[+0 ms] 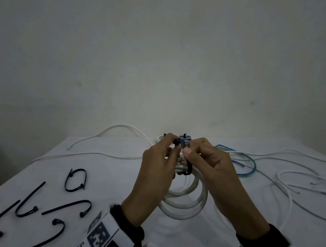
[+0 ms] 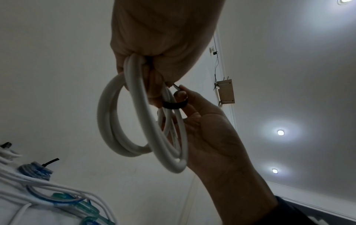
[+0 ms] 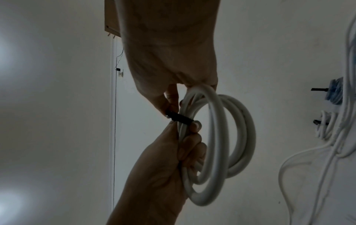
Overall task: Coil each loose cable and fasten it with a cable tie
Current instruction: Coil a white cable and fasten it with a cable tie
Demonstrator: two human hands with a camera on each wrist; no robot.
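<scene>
A coil of thick white cable (image 1: 184, 204) hangs above the white table (image 1: 109, 177), held up between both hands. A black cable tie (image 1: 188, 167) is looped around its strands. My left hand (image 1: 173, 144) curls its lower fingers round the coil (image 3: 217, 144) and pinches the tie's head. My right hand (image 1: 187, 150) pinches the tie's tail between thumb and finger. The left wrist view shows the tie (image 2: 174, 105) circling the strands of the coil (image 2: 142, 121), with the right hand (image 2: 181, 94) beside it. In the right wrist view the tie (image 3: 180, 118) runs between the right hand (image 3: 171, 105) and the left hand (image 3: 190, 137).
Several spare black cable ties (image 1: 75, 179) lie on the table's left part. Loose white cables (image 1: 287, 175) and a blue-green cable (image 1: 248, 164) sprawl to the right. A tied blue coil (image 1: 185, 137) and a tied white coil (image 1: 160, 138) sit by the back wall.
</scene>
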